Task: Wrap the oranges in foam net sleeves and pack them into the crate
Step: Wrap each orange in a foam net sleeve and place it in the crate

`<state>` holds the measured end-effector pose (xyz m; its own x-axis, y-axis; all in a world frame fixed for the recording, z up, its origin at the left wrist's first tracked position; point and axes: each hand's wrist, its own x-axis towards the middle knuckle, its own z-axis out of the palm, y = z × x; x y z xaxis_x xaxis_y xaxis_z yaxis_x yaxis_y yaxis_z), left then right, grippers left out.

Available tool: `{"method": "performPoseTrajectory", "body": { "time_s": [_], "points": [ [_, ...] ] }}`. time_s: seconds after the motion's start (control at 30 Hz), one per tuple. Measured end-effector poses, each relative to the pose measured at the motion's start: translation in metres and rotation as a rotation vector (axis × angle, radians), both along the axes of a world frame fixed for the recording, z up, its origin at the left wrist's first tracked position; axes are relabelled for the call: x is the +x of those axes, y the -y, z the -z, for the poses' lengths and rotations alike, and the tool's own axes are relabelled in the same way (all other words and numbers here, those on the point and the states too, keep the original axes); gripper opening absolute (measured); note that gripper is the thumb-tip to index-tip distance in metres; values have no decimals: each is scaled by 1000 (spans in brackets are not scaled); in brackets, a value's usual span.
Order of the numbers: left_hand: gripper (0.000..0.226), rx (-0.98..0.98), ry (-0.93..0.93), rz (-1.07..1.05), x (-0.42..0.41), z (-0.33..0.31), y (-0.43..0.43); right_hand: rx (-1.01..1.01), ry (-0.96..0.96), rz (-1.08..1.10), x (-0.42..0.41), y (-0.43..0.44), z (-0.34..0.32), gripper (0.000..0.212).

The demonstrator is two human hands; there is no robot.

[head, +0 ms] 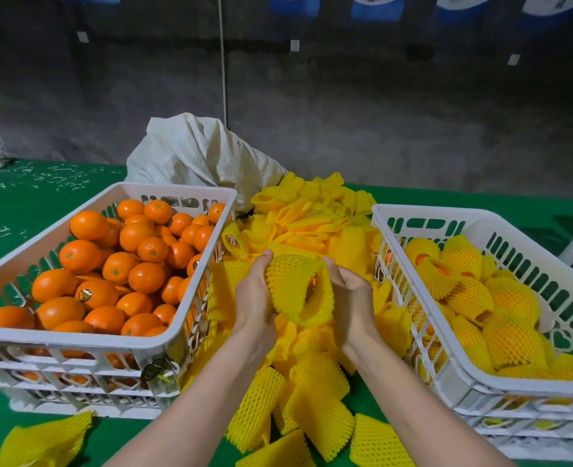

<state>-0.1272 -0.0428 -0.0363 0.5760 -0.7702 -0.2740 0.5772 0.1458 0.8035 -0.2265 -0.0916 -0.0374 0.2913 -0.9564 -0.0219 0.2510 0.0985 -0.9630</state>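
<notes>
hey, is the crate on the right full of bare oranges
No, the right crate holds wrapped oranges, each in a yellow foam net sleeve.

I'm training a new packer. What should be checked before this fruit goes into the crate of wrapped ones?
1. Left hand and right hand grip the foam sleeve: ok.
2. Orange inside it: ok, peel shows at the open end.
3. Orange fully covered: cannot tell.
4. Room in the right crate: ok, far wall shows above the wrapped oranges.
5. Spare sleeves between the crates: ok.
</notes>
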Motion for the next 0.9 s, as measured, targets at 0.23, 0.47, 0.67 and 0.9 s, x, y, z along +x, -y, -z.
{"method": "performPoseTrajectory", "body": {
  "time_s": [0.23,0.47,0.67,0.9],
  "points": [
    [14,3,-12,41,-12,-1,2,347,-50,0,4,15,-19,63],
    [18,107,-31,19,-12,-10,4,90,-59,5,4,1,-11,34],
    [34,108,372,-129,-10,-5,5,175,41,-62,7,8,-2,22],
    [43,97,256,-98,-10,-4,5,466,213,-210,9,2,13,39]
  ]
}}
